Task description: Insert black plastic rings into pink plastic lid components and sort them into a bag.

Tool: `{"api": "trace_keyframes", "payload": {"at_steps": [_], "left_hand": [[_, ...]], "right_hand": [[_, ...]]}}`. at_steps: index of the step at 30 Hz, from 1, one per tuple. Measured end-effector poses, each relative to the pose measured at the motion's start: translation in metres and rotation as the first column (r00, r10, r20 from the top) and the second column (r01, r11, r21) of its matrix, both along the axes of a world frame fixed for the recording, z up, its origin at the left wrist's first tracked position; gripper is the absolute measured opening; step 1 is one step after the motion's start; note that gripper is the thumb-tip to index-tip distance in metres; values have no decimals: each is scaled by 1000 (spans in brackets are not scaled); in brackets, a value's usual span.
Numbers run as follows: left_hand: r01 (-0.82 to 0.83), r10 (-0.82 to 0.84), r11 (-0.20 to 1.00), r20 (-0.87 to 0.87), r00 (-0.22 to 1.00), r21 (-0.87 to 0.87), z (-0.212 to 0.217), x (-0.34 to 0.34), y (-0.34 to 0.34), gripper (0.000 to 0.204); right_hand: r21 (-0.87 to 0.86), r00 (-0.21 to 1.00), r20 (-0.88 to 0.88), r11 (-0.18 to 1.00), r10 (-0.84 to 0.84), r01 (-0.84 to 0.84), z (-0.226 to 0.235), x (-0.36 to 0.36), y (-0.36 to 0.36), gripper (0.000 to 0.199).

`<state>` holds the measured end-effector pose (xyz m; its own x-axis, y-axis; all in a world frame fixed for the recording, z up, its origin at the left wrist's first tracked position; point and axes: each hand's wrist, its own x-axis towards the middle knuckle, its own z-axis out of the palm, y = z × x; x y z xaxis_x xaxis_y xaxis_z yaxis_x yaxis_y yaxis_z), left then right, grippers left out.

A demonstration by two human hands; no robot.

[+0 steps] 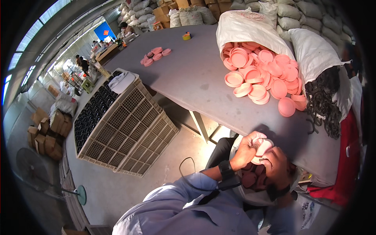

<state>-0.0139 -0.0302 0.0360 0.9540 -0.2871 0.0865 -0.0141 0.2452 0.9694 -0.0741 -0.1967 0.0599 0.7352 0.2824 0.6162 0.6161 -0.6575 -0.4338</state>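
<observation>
Close to the table's near edge, my left hand (245, 151) and my right hand (275, 164) both grip one pink round lid (265, 146). My fingers are closed around its rim from either side, and they hide part of it. Whether a second piece is fitted into the lid I cannot make out. Just beneath my hands stands an open bag (250, 194) with several round reddish pieces (249, 179) inside, in shadow. On the grey table (192, 80), pink round lids (257, 91) spill from the mouth of a white woven sack (243, 27).
Right of the lids, another white sack (313, 51) spills black curved strips (324, 100). Farther left lie a small group of pink lids (157, 53) and a yellow tape roll (186, 37). Stacked beige crates (129, 125) of black parts stand beside the table. People work far left.
</observation>
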Motion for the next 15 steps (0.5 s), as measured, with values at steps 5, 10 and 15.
{"api": "trace_keyframes", "payload": {"at_steps": [5, 10, 15], "left_hand": [[-154, 53, 938, 313, 948, 309, 0, -12, 5, 22], [41, -43, 997, -25, 999, -64, -5, -9, 0, 16], [-40, 35, 994, 47, 998, 106, 34, -13, 6, 22]], "right_hand": [[-50, 999, -32, 999, 6, -8, 0, -11, 7, 12], [-7, 1000, -20, 1000, -15, 15, 12, -15, 2, 13], [104, 999, 29, 994, -45, 42, 7, -4, 8, 15]]}}
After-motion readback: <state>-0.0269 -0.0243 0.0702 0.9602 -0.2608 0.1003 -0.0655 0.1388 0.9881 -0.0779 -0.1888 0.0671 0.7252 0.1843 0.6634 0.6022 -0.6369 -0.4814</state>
